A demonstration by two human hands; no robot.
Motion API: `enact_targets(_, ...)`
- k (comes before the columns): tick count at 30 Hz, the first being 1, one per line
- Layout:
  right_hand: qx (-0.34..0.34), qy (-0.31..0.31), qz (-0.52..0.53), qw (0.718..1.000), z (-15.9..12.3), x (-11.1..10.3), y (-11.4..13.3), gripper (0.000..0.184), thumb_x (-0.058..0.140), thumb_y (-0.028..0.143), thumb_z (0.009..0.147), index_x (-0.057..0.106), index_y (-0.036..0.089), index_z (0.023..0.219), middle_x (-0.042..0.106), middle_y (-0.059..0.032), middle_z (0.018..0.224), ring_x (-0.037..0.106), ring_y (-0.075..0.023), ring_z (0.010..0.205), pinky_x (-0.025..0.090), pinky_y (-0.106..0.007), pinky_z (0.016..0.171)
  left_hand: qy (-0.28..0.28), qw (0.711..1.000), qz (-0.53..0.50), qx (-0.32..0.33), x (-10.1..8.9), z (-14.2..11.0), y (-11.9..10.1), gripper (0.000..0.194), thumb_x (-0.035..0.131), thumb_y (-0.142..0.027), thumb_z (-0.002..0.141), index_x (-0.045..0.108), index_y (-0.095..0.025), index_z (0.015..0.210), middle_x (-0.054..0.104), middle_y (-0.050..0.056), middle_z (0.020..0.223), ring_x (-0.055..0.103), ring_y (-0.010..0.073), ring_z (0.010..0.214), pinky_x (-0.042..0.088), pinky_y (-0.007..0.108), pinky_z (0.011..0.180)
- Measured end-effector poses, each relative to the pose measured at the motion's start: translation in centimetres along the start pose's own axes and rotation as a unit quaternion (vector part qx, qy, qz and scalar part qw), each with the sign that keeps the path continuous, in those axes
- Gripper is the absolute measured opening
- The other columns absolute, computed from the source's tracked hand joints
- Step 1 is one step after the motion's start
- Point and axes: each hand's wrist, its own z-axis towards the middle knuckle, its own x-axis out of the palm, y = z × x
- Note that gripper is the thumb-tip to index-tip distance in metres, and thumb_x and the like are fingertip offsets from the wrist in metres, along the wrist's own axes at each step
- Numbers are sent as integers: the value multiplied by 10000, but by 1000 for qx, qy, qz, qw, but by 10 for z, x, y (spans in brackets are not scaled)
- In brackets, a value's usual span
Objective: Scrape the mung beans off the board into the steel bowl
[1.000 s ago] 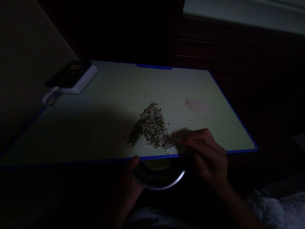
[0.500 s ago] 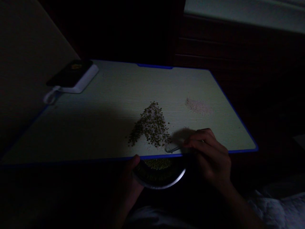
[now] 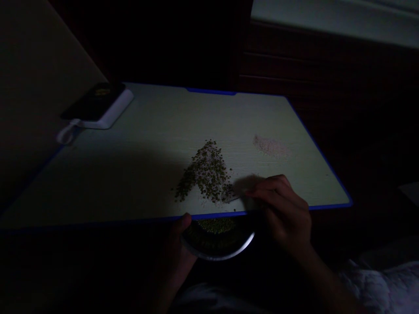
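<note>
My right hand (image 3: 284, 209) is closed in a pinch on a thin metal utensil, seemingly a small spoon (image 3: 235, 198). The spoon's tip reaches the lower right edge of a heap of green mung beans mixed with pale grains (image 3: 209, 172) on the tabletop. Below the table's near edge, my left hand (image 3: 183, 244) grips the left side of a metal bowl (image 3: 225, 255). Green beans (image 3: 216, 225) lie inside that bowl, and the table edge hides its far part. My left thumb rests up by the blue edging, its other fingers mostly lost in the dark.
The pale table (image 3: 157, 113) has a blue rim. A smaller patch of pale grains (image 3: 271, 146) lies at the right. At the far left corner sits a white and black device (image 3: 98, 107) with a strap loop. White quilted cloth (image 3: 382, 283) shows at the lower right.
My right hand has shifted slightly left and up, carrying the spoon's tip into the heap's edge. A single bean now lies near the table's front rim. My left hand and the bowl have stayed put.
</note>
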Motion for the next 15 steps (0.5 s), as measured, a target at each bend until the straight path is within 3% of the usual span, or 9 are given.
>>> enact_targets(6,2,-8,9,1000,-2,-3,-1,333,557,9,957,736,229,1133,723,-41,990,627,-199,951,497,-390,795,-27,999,-34,-32,3,-5,-3,86,764,-331,855,781,-267,910,884,68,1022,511,337,1517,417,440,1244)
enact_targets(10,21,-24,10,999,-6,-5,-2,337,578,18,954,745,248,1136,720,-39,974,637,-212,937,498,-402,769,-18,999,-31,-24,5,-8,-3,159,731,-302,886,786,-256,1028,873,53,1144,598,332,1444,452,463,1220)
enact_targets(15,12,-18,0,1000,-3,-1,-2,361,551,10,966,730,250,1168,736,-57,1033,642,-219,982,506,-408,800,-42,999,4,-12,-1,-4,-2,52,807,-263,815,775,-264,855,886,43,912,592,319,1447,420,423,1226)
